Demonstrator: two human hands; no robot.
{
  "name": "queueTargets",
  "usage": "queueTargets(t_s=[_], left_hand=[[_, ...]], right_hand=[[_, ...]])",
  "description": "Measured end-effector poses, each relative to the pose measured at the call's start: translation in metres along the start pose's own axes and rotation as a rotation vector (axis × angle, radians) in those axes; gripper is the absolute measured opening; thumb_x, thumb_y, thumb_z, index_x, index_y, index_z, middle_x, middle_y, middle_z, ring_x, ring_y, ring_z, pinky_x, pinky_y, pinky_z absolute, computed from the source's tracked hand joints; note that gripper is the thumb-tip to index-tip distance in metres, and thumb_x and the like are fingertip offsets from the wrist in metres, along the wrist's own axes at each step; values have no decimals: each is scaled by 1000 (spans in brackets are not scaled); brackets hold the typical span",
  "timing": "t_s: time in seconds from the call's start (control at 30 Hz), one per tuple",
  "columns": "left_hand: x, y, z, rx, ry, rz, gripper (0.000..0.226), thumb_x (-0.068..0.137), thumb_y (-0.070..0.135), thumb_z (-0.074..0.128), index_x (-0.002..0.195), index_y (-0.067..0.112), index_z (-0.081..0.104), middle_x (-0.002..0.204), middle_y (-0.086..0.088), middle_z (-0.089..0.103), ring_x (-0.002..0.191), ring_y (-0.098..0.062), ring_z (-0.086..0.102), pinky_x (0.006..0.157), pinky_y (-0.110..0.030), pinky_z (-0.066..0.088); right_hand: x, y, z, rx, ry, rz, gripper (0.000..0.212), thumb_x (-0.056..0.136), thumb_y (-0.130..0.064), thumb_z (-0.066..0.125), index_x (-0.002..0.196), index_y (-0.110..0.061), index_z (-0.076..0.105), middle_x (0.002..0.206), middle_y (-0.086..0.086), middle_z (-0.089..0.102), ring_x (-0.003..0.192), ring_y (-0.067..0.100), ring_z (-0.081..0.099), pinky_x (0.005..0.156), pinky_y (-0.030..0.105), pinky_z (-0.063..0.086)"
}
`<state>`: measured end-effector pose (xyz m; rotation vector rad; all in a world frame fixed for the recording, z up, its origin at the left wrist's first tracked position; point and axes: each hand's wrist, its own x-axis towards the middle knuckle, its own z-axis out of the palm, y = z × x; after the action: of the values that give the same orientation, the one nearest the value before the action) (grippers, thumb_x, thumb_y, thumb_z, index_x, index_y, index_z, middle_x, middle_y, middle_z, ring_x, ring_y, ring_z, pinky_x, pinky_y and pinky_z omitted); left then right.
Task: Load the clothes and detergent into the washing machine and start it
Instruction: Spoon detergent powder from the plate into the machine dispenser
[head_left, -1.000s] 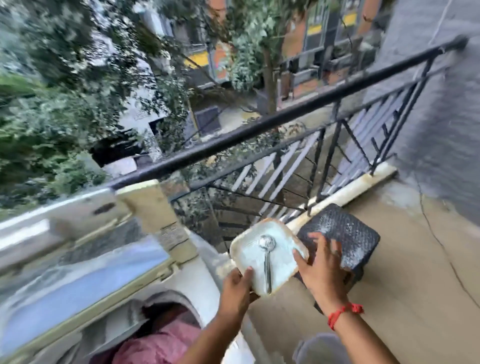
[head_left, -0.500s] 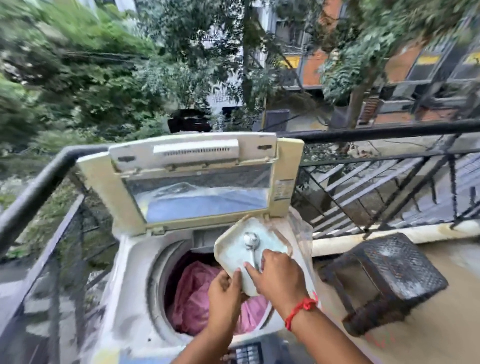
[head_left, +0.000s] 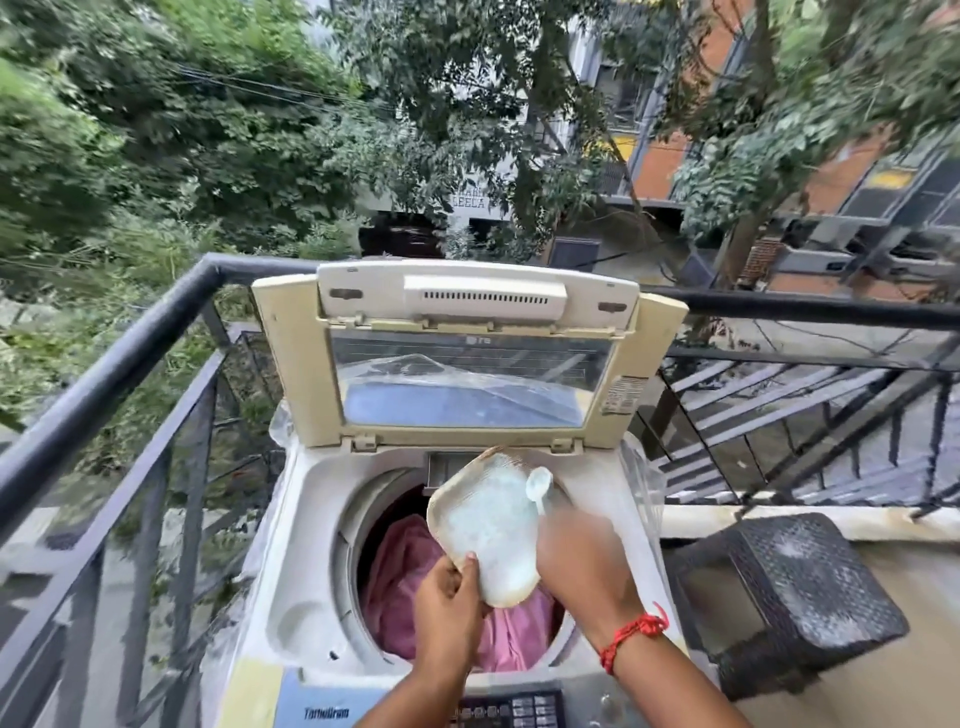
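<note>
A top-loading washing machine (head_left: 311, 499) stands on a balcony with its lid (head_left: 457, 358) raised upright. Pink clothes (head_left: 400, 587) lie inside the drum. My left hand (head_left: 449, 605) grips the near edge of a shallow cream tray of whitish detergent powder (head_left: 488, 530), held tilted over the drum opening. My right hand (head_left: 579, 561), blurred by motion, holds a small spoon (head_left: 537, 486) at the tray's right edge. A red thread is tied around the right wrist. The machine's control panel (head_left: 511, 709) shows at the bottom edge.
A black metal railing (head_left: 130, 358) runs around the balcony behind and left of the machine. A dark woven stool (head_left: 800, 587) stands to the right of the machine. Trees and buildings lie beyond.
The view swung from the stool to the machine. The tray moved over the drum and tilted. My right hand lifted the spoon from the tray's middle to its right edge.
</note>
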<state>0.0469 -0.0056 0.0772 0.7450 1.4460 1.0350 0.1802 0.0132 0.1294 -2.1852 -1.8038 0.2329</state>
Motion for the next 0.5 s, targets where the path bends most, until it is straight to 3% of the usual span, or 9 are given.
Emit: queueTargets(t_s=[0.13,0.27,0.4,0.5], left_hand=[[7,-1,-4,-8,25,-15,19,96,21,57,99,9,70,86,-6,76,82,-21,74,71,-45,62],[12,3,-4,22,11,16,18,96,19,57,93,9,71,79,-4,76,75,-18,74,65,-37,61],[16,-1,-5,72,-17,60,21,95,22,59,83,10,70,74,-7,75,78,-31,73,71,-55,58],[24,-5,-5,90,-35,76,27,93,31,61,83,8,70,76,-14,74,76,-32,71,72,-59,56]], right_hand=[[0,3,7,14,-20,47,30,92,-23,52,67,-11,63,69,10,67,59,18,60,44,10,25],[4,-4,17,32,-71,84,27,91,-20,51,71,-7,65,77,14,69,72,24,65,54,19,34],[16,-14,23,53,-97,81,25,90,-19,51,73,-8,66,83,14,70,80,25,67,59,19,32],[26,-18,29,89,-92,78,31,90,-19,50,59,-15,52,79,14,69,71,24,62,58,20,32]])
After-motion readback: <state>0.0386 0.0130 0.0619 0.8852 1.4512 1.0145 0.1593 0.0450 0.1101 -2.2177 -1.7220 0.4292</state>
